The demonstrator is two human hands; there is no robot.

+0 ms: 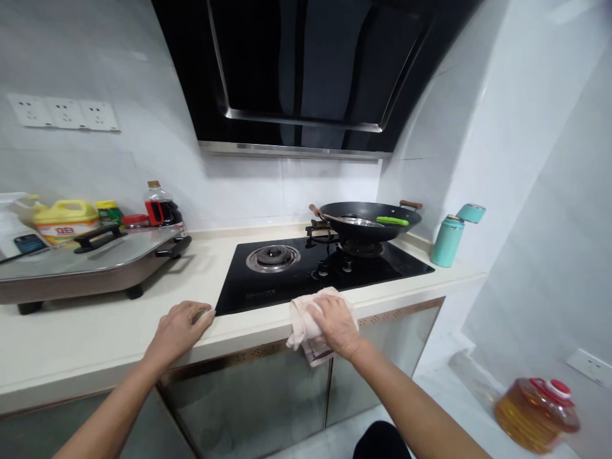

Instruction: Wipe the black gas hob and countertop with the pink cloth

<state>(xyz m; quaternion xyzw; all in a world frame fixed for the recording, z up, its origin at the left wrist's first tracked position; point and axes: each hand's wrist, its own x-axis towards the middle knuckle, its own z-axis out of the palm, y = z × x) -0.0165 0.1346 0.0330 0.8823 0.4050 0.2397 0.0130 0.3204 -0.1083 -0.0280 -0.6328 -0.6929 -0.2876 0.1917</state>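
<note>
My right hand (336,325) is closed on a pale pink cloth (303,325), pressing it against the front edge of the countertop (258,326). Part of the cloth hangs down over the cabinet front. Beside the front left corner of the black gas cooktop (287,287), my left hand (180,328) rests on the counter with its fingers curled and pressed together. Whether anything small is between its thumb and fingers is hidden. A black wok (382,229) sits on the right burner, with a green-handled utensil (393,221) in it. The left burner (273,256) is bare.
An electric pan (90,271) with a glass lid stands left, before several bottles, including a yellow jug (67,220). A turquoise flask (448,242) is at the right end. The range hood (306,70) overhangs the cooktop. An oil jug (535,414) stands on the floor.
</note>
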